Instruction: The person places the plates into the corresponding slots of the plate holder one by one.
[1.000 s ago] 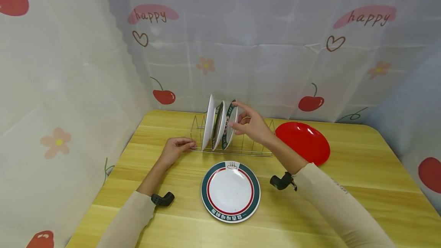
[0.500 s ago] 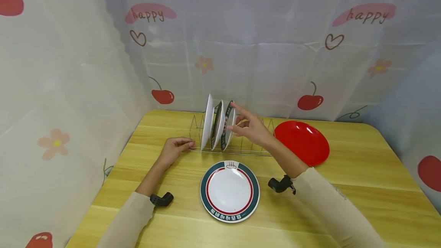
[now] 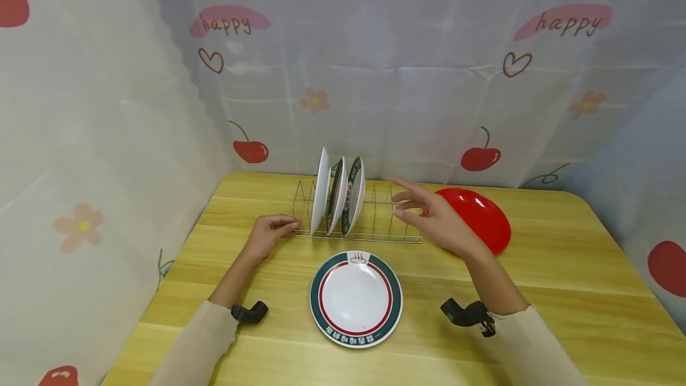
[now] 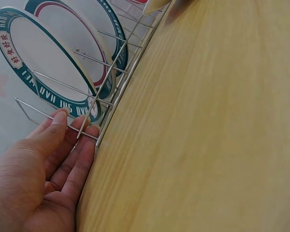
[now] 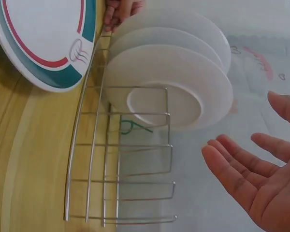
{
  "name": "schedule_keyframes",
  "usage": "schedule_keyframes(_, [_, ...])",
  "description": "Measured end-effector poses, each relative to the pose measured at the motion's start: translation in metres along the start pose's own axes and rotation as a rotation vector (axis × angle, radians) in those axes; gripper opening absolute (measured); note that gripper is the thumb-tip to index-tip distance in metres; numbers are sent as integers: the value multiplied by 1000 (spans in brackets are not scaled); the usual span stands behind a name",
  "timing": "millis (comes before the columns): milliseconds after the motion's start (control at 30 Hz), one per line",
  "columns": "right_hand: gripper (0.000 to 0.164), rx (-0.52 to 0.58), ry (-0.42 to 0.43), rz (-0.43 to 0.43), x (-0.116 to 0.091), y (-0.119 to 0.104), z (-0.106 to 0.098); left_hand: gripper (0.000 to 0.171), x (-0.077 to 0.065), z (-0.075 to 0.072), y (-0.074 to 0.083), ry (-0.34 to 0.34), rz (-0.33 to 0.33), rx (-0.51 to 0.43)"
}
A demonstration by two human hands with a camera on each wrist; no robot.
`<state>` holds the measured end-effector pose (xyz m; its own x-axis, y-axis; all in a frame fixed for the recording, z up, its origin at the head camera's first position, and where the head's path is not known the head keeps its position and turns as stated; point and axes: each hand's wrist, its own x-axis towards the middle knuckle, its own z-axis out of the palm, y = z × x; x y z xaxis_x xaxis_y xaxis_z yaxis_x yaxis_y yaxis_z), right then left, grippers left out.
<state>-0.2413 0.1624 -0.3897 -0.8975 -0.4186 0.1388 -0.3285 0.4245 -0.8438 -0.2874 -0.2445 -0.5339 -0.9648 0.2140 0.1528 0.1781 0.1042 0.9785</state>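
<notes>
**Three In, Two Out**

Behind a wire rack, a white curtain printed with cherries, flowers and the word "happy"; beneath the rack, a wooden table. Just beyond the rack's right end, a red plate, partly hidden. In front of the rack, a dinner plate, flat and face up, banded in green. On edge in the rack's left half, faces turned left: a first plate, a second plate and a third plate. At the rack's left end, a left hand with thumb and fingertips pinching the end wire. Near the rack's right end, a right hand with fingers parted, loosely bent, around nothing, apart from the plates. Apparently past halfway: three plates settled in the rack, two outside.
</notes>
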Motion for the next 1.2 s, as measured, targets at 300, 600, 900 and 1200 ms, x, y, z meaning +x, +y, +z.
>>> schedule_keyframes(300, [60, -50, 115, -24, -30, 19, -38, 21, 0, 0, -1, 2, 15, 6])
schedule_keyframes(600, [56, -42, 154, -6, -47, 40, -65, 22, 1, 1, -3, -7, 22, 3])
schedule_keyframes(900, [56, -146, 242, 4, -50, 62, -91, 23, 0, 1, 0, -4, 30, -4])
schedule_keyframes(1200, [60, -222, 306, 142, -61, 97, -115, 21, 0, 0, -2, 0, 18, -8])
